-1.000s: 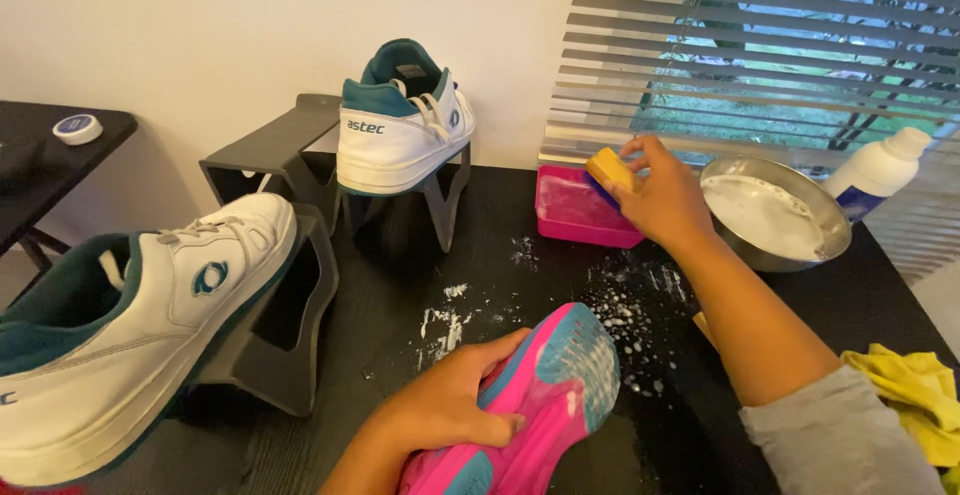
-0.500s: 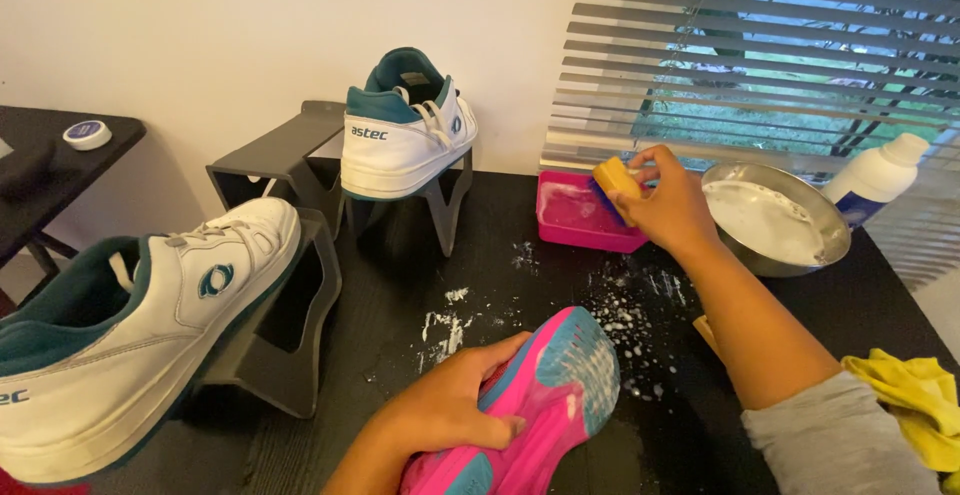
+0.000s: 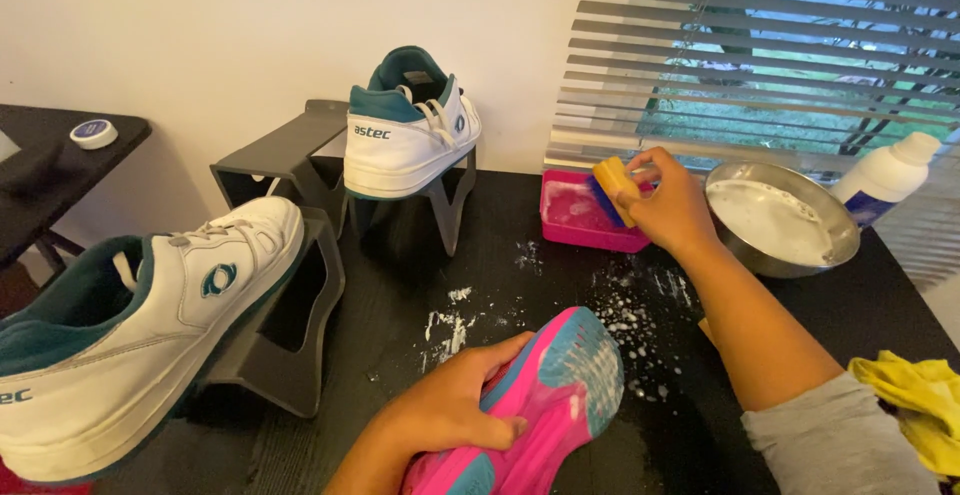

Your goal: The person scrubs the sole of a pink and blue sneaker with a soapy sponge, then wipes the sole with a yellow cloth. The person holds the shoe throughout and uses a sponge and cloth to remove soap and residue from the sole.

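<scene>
Left hand (image 3: 455,405): clasped around the side of the pink shoe (image 3: 545,405), steadying it sole-up on the table (image 3: 400,285), near the front edge.

Right hand (image 3: 672,205): fingers closed on a yellow brush (image 3: 612,187) with blue bristles, held at the pink tub (image 3: 585,217), bristles touching or just over the rim; I cannot tell which.

Pink shoe: the toe end of the sole carries a film of white suds, while the part nearer the heel is hidden under the hand and the frame edge.

Done so far, by my reckoning: the front of the sole looks scrubbed at least once, judging by the foam on it and the white splatter on the table between shoe and tub.

Left to do, as I judge: the suds are not yet wiped off, and the yellow cloth (image 3: 915,405) lies unused by the right elbow.

White shoes: one (image 3: 405,130) sits on a dark stand (image 3: 300,155) at the back, another (image 3: 130,335) on a stand in front at the left; both look clean, and neither is being touched.

Bowl (image 3: 785,220): metal, holding soapy water, just right of the tub.

Bottle (image 3: 885,180): white, beside the bowl near the blinds.
</scene>
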